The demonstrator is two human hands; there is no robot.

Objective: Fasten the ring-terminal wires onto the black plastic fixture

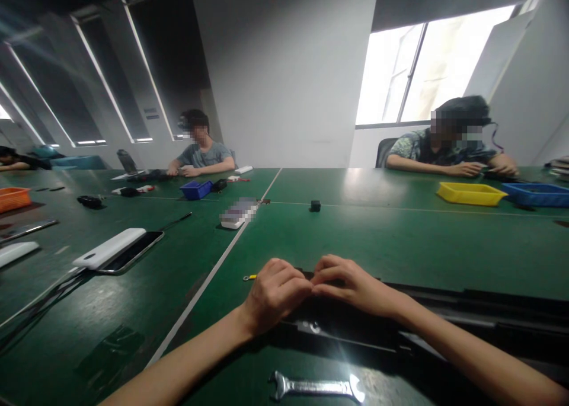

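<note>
My left hand [276, 293] is closed, its fingers curled and the thumb pressed towards my right hand. My right hand [345, 283] pinches too, its fingertips meeting those of the left. Whatever is between them is too small or hidden to make out. Both hands are over the near end of a long black rail-like part [364, 323], which runs off to the right under my right forearm. Beyond my left hand a yellow-sleeved piece with a metal ring end [249, 277] sticks out, partly hidden. Nearer me an open-ended wrench [316, 387] lies flat on the green table [249, 358].
To the left, a white power bank [111, 247] rests beside a phone [137, 255] with cables. A white device [237, 215] and a small black cube [315, 206] lie ahead. Yellow [471, 195], blue and orange trays stand farther off. Two people sit across the table.
</note>
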